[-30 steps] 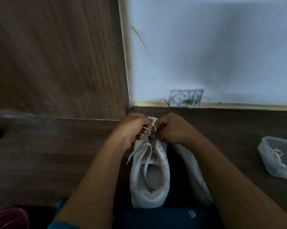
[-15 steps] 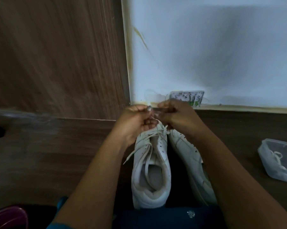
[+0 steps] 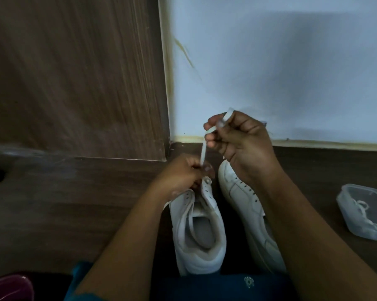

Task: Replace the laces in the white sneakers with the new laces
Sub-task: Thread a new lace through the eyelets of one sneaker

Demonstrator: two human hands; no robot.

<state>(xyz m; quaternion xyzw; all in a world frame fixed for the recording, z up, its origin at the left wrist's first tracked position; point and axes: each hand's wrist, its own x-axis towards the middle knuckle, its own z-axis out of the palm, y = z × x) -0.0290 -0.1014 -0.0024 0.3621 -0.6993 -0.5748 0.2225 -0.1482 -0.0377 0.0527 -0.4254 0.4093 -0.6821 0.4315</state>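
Tight corner: wood panel [image 3: 74, 72] ahead-left, white wall [image 3: 280, 61] ahead, skirting edge just past toes. Open dark floor [image 3: 53, 203] to left. Clear tub [image 3: 361, 213] with spare lace well apart on right.

Laced sneaker [image 3: 198, 235] upright between forearms, second sneaker [image 3: 246, 205] tilted just beside.

Right hand [image 3: 241, 140] curled, pinching lace [image 3: 203, 152] taut. Left hand [image 3: 181, 174] curled, pinching same lace at front eyelets.

Versus half second ago: right hand higher against wall, more lace drawn out.
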